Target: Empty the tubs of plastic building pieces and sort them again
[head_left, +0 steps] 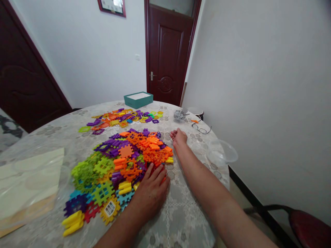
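A big pile of plastic interlocking building blocks [126, 151] in orange, purple, green, yellow and blue lies on the table before me. My left hand [154, 187] rests at the pile's near right edge, its fingers stretched over some red blocks [155, 168] that it partly covers. Just past the pile's right side is my right hand [179, 137], palm turned toward the blocks and fingers loosely bent and apart. Nothing shows in it. Yellow tube-shaped pieces [73, 223] sit at the pile's near left end.
Behind lies a second spread of blocks [116, 119], with a teal box [138, 100] beyond. Grey pieces [179, 114], eyeglasses [201, 129] and a clear plastic bowl [222, 152] stand toward the right edge. Paper under clear plastic [31, 182] is at left. A red chair [307, 224] stands below right.
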Tool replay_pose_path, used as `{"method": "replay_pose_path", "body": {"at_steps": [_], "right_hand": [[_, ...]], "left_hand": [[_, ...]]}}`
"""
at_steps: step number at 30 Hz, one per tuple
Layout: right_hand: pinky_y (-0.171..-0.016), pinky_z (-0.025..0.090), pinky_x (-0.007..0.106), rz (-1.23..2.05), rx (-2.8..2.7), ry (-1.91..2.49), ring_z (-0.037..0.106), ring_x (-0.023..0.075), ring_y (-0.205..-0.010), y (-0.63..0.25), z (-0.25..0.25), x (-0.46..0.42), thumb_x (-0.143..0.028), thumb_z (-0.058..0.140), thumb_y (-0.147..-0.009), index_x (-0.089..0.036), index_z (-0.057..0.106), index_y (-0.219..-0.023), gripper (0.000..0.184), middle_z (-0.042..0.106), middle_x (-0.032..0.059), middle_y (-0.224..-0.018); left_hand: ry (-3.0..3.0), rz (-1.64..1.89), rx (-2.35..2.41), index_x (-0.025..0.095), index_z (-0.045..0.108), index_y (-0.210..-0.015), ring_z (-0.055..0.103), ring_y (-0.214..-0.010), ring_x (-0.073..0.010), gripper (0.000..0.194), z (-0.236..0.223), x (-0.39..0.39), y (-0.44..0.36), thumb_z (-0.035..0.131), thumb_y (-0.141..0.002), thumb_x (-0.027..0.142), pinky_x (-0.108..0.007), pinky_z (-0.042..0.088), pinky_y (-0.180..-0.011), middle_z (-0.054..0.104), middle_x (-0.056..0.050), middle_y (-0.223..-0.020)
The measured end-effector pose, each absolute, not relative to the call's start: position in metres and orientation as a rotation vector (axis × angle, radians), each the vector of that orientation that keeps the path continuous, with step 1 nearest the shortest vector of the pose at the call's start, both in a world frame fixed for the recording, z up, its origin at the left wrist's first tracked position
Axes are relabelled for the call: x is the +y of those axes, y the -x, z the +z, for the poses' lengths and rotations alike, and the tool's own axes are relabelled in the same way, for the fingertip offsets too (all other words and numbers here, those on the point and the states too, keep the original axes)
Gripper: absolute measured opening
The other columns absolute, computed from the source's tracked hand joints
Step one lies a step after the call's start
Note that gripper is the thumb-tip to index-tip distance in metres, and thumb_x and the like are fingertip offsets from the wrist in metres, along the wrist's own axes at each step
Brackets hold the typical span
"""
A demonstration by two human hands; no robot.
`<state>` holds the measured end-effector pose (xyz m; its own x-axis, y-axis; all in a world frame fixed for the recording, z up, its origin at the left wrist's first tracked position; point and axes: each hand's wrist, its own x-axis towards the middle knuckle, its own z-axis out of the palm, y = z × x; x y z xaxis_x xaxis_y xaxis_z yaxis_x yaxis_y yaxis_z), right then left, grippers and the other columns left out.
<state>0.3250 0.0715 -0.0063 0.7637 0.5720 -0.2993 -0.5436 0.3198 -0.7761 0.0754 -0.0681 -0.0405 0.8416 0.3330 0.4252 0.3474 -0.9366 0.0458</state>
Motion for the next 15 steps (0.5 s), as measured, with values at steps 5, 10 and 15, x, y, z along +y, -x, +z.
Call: {"method": "replay_pose_path", "body": {"at_steps": [5, 10, 15], "right_hand": [[-0.053, 0.057, 0.018, 0.750, -0.026, 0.979, 0.065, 0.0079, -0.053, -0.323, -0.004, 0.068, -0.028, 0.051, -0.102, -0.023, 0.049, -0.096, 0.008, 0.064, -0.0070, -0.071], [-0.044, 0.049, 0.018, 0.884, -0.086, 1.016, 0.057, 0.0088, -0.044, -0.294, 0.002, 0.057, -0.026, 0.056, -0.093, -0.021, 0.053, -0.089, 0.007, 0.062, -0.0052, -0.065], [-0.053, 0.052, 0.023, 0.733, -0.721, 1.204, 0.065, 0.0131, -0.061, -0.295, 0.051, 0.067, -0.036, 0.059, -0.093, -0.019, 0.062, -0.089, 0.017, 0.072, 0.0019, -0.083]], "left_hand": [[2.980, -0.698, -0.539, 0.024, 0.069, -0.130, 0.051, -0.145, -0.0299, 0.032, -0.040, -0.068, -0.075, 0.062, -0.099, 0.033, -0.058, 0.015, -0.132, 0.068, -0.010, -0.142], [2.984, -0.708, -0.545, 0.024, 0.068, -0.129, 0.050, -0.146, -0.0304, 0.033, -0.042, -0.069, -0.074, 0.064, -0.098, 0.034, -0.057, 0.014, -0.133, 0.066, -0.010, -0.144], [3.013, -0.684, -0.549, 0.024, 0.067, -0.131, 0.047, -0.148, -0.0313, 0.034, -0.043, -0.068, -0.073, 0.063, -0.099, 0.036, -0.058, 0.011, -0.133, 0.065, -0.010, -0.146]]}}
